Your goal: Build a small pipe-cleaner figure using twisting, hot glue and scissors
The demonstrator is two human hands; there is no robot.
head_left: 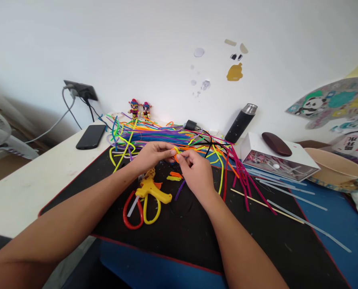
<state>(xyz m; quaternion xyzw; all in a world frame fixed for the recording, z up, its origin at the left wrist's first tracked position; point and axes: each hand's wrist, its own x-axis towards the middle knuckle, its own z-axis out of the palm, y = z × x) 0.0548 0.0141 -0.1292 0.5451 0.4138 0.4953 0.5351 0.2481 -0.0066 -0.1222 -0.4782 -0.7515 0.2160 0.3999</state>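
Note:
My left hand (155,154) and my right hand (199,174) meet over the black mat (179,241). Their fingertips pinch a short yellow and orange pipe cleaner piece (177,151) from both sides; the fingers partly cover it. Just below, small folded orange and yellow pipe cleaners (175,176) lie on the mat beside a short purple pipe cleaner (180,190). A yellow glue gun (151,189) with a glue stick (133,206) poking out of it rests under my left wrist. Next to it are scissors with one red handle loop (125,214) and one yellow.
Behind my hands spreads a large pile of coloured pipe cleaners (161,137). A phone (90,137) lies at left, while a dark flask (241,122) and a white box (283,150) stand at right. Clear glue sticks (311,228) and a thin wooden stick (266,205) lie on the right side.

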